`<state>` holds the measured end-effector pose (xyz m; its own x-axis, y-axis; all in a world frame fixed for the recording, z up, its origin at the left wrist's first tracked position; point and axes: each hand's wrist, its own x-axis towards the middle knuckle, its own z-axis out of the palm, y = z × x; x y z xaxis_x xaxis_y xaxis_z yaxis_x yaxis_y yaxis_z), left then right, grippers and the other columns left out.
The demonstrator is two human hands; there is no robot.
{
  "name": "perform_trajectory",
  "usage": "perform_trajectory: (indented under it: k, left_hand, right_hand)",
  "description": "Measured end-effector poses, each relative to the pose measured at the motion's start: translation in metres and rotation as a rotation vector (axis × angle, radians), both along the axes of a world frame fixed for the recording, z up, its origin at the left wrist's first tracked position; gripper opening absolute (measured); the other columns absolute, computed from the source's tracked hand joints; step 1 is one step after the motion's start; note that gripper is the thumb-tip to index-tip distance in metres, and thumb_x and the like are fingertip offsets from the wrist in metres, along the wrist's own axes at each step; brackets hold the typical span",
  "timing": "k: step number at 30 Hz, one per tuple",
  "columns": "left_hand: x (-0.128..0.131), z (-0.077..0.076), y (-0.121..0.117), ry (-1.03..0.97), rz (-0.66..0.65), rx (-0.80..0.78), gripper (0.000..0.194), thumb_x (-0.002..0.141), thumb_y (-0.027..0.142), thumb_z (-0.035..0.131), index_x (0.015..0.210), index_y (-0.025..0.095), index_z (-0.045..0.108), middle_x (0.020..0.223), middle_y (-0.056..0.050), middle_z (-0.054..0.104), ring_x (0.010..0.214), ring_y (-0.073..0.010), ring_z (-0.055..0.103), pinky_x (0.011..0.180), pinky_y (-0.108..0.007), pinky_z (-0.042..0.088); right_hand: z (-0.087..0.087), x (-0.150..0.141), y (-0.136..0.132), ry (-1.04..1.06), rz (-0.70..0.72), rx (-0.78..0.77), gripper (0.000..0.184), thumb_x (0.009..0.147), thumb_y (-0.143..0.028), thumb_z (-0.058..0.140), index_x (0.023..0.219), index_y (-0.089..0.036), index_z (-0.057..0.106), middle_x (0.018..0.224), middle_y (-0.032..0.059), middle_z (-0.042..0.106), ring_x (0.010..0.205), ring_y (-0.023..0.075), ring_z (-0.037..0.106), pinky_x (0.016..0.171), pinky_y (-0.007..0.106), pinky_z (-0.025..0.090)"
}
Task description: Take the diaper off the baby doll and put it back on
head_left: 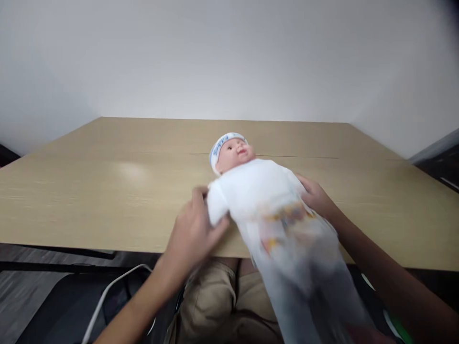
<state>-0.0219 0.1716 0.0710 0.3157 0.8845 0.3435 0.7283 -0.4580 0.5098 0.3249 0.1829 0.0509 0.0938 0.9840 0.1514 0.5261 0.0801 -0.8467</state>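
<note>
White-clad doll blurs toward its cut-off legs.

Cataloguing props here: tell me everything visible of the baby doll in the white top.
The baby doll in the white top has a smooth, pink, plastic-looking head, a white headpiece with blue markings, and short sleeves. A blurred, multicoloured print crosses its middle. It slants face up, head over the pale wood-look table, legs past its front edge. The left grip straddles one sleeve; the right grip touches its other side. Its legs are blurred.
</note>
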Motion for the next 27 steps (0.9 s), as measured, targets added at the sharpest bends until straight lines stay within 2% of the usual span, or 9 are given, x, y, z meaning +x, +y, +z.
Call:
perform_trajectory:
  k: [3, 5, 7, 9, 14, 17, 19, 23, 27]
  left_hand:
    - [-0.024, -0.046, -0.106, -0.034, -0.166, 0.049, 0.056, 0.092, 0.033, 0.07, 0.14, 0.024, 0.044, 0.106, -0.008, 0.073, 0.09, -0.0282, 0.075, 0.075, -0.036, 0.06]
    - [-0.04, -0.082, -0.165, -0.069, -0.312, -0.039, 0.06, 0.086, 0.024, 0.071, 0.14, 0.027, 0.043, 0.109, -0.008, 0.075, 0.09, -0.027, 0.077, 0.076, -0.035, 0.062]
    - [-0.057, -0.114, -0.209, -0.085, -0.36, -0.098, 0.066, 0.081, 0.018, 0.068, 0.141, 0.027, 0.043, 0.114, -0.01, 0.077, 0.093, -0.0278, 0.078, 0.078, -0.036, 0.064]
    - [-0.076, -0.135, -0.235, -0.07, -0.351, -0.15, 0.066, 0.08, 0.016, 0.067, 0.14, 0.027, 0.043, 0.116, -0.009, 0.077, 0.093, -0.0274, 0.079, 0.078, -0.036, 0.065]
    - [-0.116, -0.148, -0.242, 0.108, -0.313, -0.256, 0.066, 0.085, 0.018, 0.07, 0.146, 0.025, 0.044, 0.127, -0.013, 0.076, 0.108, -0.0307, 0.079, 0.09, -0.04, 0.067]
    - [-0.124, -0.144, -0.236, 0.148, -0.304, -0.294, 0.069, 0.087, 0.02, 0.072, 0.151, 0.024, 0.045, 0.135, -0.016, 0.075, 0.12, -0.0336, 0.077, 0.103, -0.044, 0.066]
    - [-0.127, -0.14, -0.237, 0.12, -0.305, -0.346, 0.067, 0.092, 0.026, 0.073, 0.153, 0.025, 0.047, 0.14, -0.017, 0.073, 0.124, -0.0345, 0.076, 0.109, -0.046, 0.064]
    - [-0.146, -0.134, -0.242, -0.004, -0.332, -0.611, 0.069, 0.1, 0.047, 0.073, 0.164, 0.034, 0.048, 0.158, -0.014, 0.065, 0.139, -0.035, 0.069, 0.116, -0.047, 0.061]
    - [-0.199, -0.16, -0.23, -0.195, -0.233, -0.862, 0.048, 0.106, 0.062, 0.056, 0.138, 0.032, 0.076, 0.144, -0.01, 0.075, 0.134, -0.0335, 0.071, 0.117, -0.045, 0.059]
  right_hand:
    - [0.011, -0.007, -0.09, -0.043, 0.062, -0.055, 0.048, 0.09, -0.038, 0.065, 0.135, -0.025, 0.075, 0.129, 0.0066, 0.079, 0.11, 0.0292, 0.073, 0.09, 0.035, 0.057]
    - [0.008, -0.02, -0.142, -0.1, 0.114, -0.056, 0.045, 0.09, -0.032, 0.064, 0.133, -0.025, 0.076, 0.129, 0.0068, 0.077, 0.112, 0.0287, 0.071, 0.094, 0.035, 0.056]
    - [-0.005, -0.036, -0.181, -0.163, 0.174, -0.08, 0.049, 0.086, -0.026, 0.064, 0.134, -0.026, 0.075, 0.13, 0.0071, 0.076, 0.114, 0.0286, 0.07, 0.097, 0.037, 0.055]
    - [-0.03, -0.052, -0.203, -0.227, 0.224, -0.128, 0.052, 0.085, -0.021, 0.063, 0.135, -0.026, 0.073, 0.129, 0.0075, 0.075, 0.115, 0.0289, 0.069, 0.098, 0.039, 0.055]
    - [-0.117, -0.072, -0.205, -0.274, 0.323, -0.189, 0.051, 0.095, -0.027, 0.063, 0.146, -0.027, 0.07, 0.137, 0.0108, 0.075, 0.127, 0.0335, 0.069, 0.112, 0.05, 0.054]
    - [-0.151, -0.069, -0.203, -0.182, 0.315, -0.229, 0.054, 0.102, -0.033, 0.06, 0.156, -0.031, 0.064, 0.152, 0.0096, 0.069, 0.14, 0.0316, 0.065, 0.122, 0.052, 0.05]
    - [-0.156, -0.064, -0.211, -0.141, 0.244, -0.222, 0.049, 0.105, -0.039, 0.059, 0.152, -0.029, 0.067, 0.152, 0.0103, 0.069, 0.142, 0.0308, 0.064, 0.124, 0.052, 0.049]
    - [-0.139, -0.062, -0.242, -0.067, 0.187, -0.229, 0.038, 0.11, -0.048, 0.054, 0.131, -0.026, 0.078, 0.136, 0.0109, 0.075, 0.13, 0.0294, 0.069, 0.116, 0.047, 0.053]
    - [-0.129, -0.074, -0.27, -0.001, 0.191, -0.278, 0.038, 0.111, -0.053, 0.054, 0.127, -0.025, 0.075, 0.125, 0.0091, 0.076, 0.116, 0.0269, 0.072, 0.1, 0.039, 0.056]
